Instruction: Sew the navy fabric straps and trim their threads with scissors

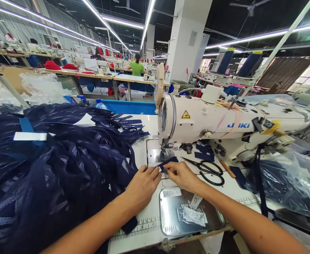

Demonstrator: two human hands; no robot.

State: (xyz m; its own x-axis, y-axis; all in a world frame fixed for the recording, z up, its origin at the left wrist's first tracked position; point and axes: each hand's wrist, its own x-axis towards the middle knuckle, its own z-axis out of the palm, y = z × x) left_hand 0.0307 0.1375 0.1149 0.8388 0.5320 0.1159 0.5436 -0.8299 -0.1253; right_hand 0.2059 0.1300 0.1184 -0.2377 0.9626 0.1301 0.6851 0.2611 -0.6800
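Just in front of the presser foot [165, 154], both hands meet at a short navy fabric strip [172, 161] lying on the machine bed. A small bit of white shows between the fingertips, probably a label. My left hand [144, 183] has its fingers together, pressing at the strip's left end. With thumb and forefinger pinched, my right hand [183, 174] holds the strip's near edge. The white sewing machine [197, 118] stands behind them. Close by the right hand lie black-handled scissors [211, 168]. Below the hands sits a metal tray [168, 225] with printed white labels [194, 215].
A big heap of navy garments [65, 162] covers the left side. Navy scraps [204, 154] and an orange-handled tool [227, 169] lie under the machine arm. Plastic-bagged navy pieces [287, 180] are at right. Farther off, a person in green [137, 68] sits among other machines.
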